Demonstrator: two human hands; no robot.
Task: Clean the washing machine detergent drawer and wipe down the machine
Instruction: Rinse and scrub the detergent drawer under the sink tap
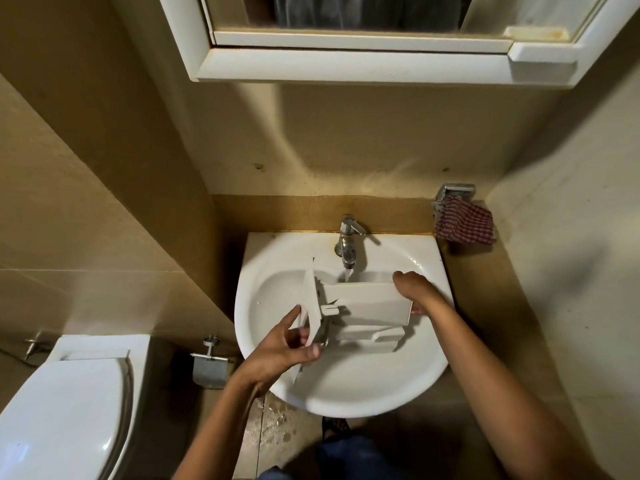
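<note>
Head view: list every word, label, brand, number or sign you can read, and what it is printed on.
None can be read.
Detergent drawer, held by the left hand and right hand: no markings show.
Tap, sink, cabinet, toilet: no print visible.
Checked cloth: pattern only.

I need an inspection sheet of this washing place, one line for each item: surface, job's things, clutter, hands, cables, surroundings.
Surface: white sink, basin wet; tap running.
Job's things: white detergent drawer held over the basin under the water stream; a second white plastic part lies in the basin below it.
Clutter: red checked cloth hangs on a metal holder at the wall, right of the sink.
Hands: left hand grips the drawer's front panel; right hand grips its far end.
Cables: nothing seen.
Surroundings: toilet at left, paper holder, mirror cabinet above, wet floor spots below the sink.
</note>
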